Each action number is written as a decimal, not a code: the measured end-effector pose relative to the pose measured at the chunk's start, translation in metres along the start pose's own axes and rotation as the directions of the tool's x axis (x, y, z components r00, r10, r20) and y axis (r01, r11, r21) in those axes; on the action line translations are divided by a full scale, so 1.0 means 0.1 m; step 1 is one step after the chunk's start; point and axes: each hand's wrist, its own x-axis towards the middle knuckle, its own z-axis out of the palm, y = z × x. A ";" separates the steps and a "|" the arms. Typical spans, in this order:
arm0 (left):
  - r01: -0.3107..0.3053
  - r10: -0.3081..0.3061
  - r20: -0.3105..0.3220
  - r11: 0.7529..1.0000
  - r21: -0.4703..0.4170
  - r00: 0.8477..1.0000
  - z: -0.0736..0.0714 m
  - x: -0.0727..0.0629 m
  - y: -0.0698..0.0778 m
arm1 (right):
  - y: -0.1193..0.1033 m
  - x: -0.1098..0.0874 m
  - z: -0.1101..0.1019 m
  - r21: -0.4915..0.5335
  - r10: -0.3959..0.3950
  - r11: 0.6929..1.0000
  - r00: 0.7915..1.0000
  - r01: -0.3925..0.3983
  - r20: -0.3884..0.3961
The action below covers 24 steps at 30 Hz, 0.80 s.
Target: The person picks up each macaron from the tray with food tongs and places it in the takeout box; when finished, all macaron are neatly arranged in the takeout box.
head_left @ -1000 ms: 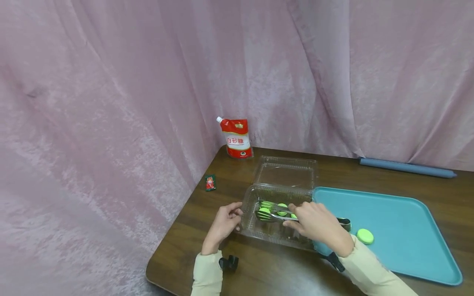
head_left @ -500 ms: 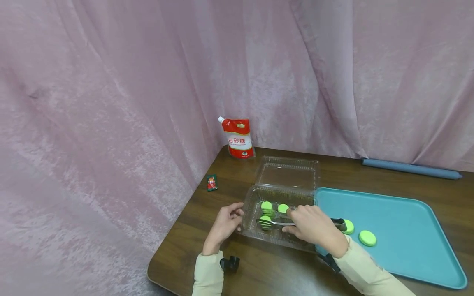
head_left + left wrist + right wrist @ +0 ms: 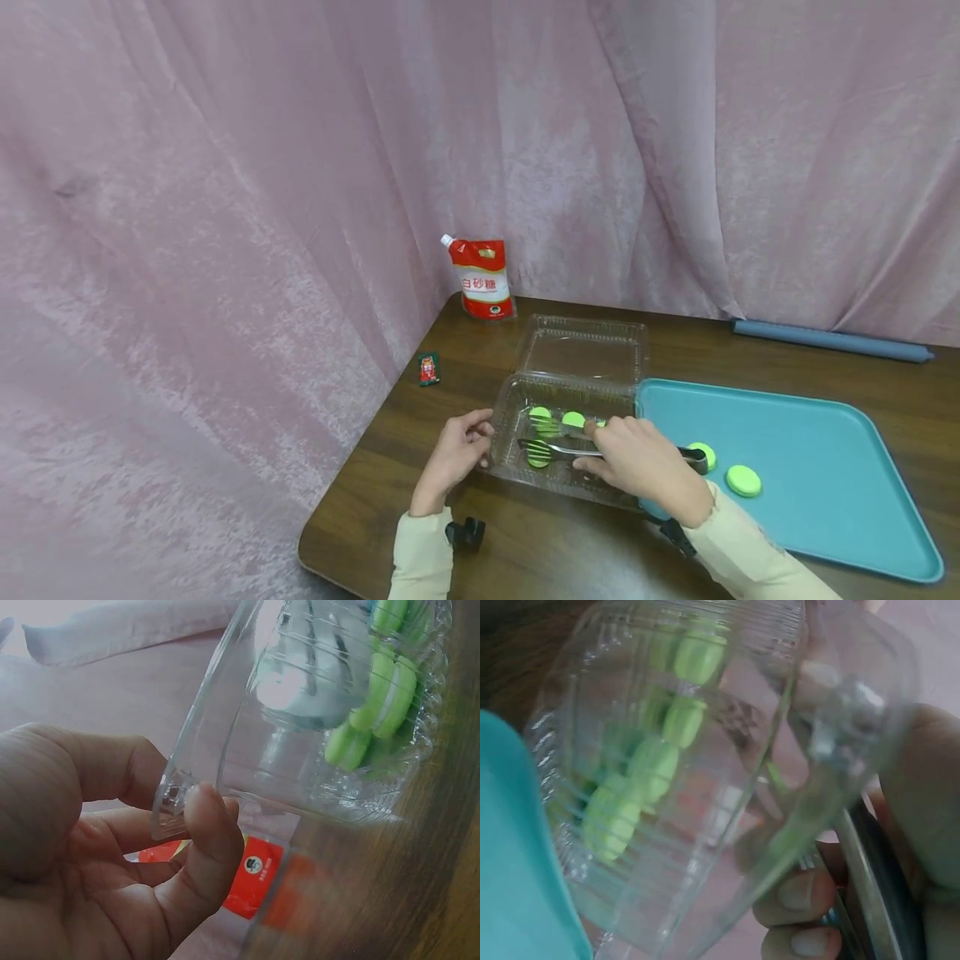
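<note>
My left hand (image 3: 452,454) pinches the left rim of a clear plastic clamshell box (image 3: 553,487), fingers curled over its edge in the left wrist view. My right hand (image 3: 643,461) grips metal serving tongs (image 3: 576,452) whose slotted heads reach down into the box, spread apart. One head overlaps a green macaron (image 3: 537,455) near the front; the other lies over a second macaron (image 3: 539,412) behind it. Another macaron (image 3: 573,419) sits to their right, and one more is partly hidden by my right hand. The right wrist view shows several macarons (image 3: 654,769) through the box wall.
The box lid (image 3: 581,354) lies folded back behind it. To the right, a turquoise tray (image 3: 817,458) holds two macarons (image 3: 744,481). A red sugar pouch (image 3: 483,283), a small green-red packet (image 3: 428,368) and a blue-grey rod (image 3: 828,338) stand or lie farther back.
The tongs' heads have spread apart and shifted slightly toward me, leaving a macaron near the box's front. A macaron at the tray's left edge has come into view. My left hand stays put.
</note>
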 end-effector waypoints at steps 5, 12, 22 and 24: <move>-0.013 0.013 0.004 1.000 -0.012 1.000 0.01 0.03 -0.01 | 0.05 -0.11 -0.06 0.014 0.072 0.997 0.997 -0.072 -0.012; -0.002 0.002 0.009 1.000 0.012 1.000 0.00 -0.02 0.03 | 0.10 -0.32 -0.16 0.069 0.177 0.982 0.984 -0.177 0.000; 0.014 -0.014 0.000 0.999 0.030 1.000 -0.02 -0.01 -0.01 | 0.23 -0.60 -0.25 0.146 0.201 0.972 0.976 -0.187 -0.085; 0.019 -0.019 0.006 0.999 0.036 1.000 -0.01 0.00 0.00 | 0.25 -0.66 -0.25 0.149 0.211 0.969 0.973 -0.196 -0.092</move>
